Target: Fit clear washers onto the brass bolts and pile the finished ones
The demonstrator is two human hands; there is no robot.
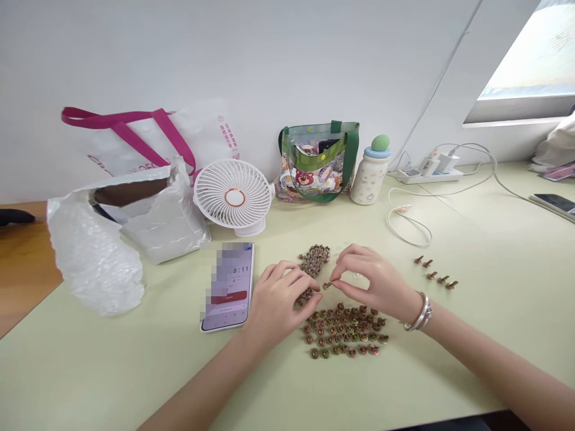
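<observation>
My right hand (pixel 372 282) pinches a small brass screw (pixel 327 285) between thumb and forefinger, and a silver bangle (pixel 420 312) circles its wrist. My left hand (pixel 279 301) curls over a small clump of screws (pixel 304 298), its fingertips almost meeting the right hand's. Whether those fingers hold a screw is hidden. Above the hands lies a loose heap of brass screws with washers (pixel 313 260). Below them, many screws stand in a dense group (pixel 344 333). Several more lie in a short line (pixel 433 272) to the right.
A phone (pixel 227 287) lies left of my hands on the pale green desk (pixel 449 365). Behind stand a white fan (pixel 233 194), bubble wrap (pixel 94 257), a printed tote bag (pixel 317 161), and a bottle (pixel 371 170). Cables run from a power strip (pixel 429 173).
</observation>
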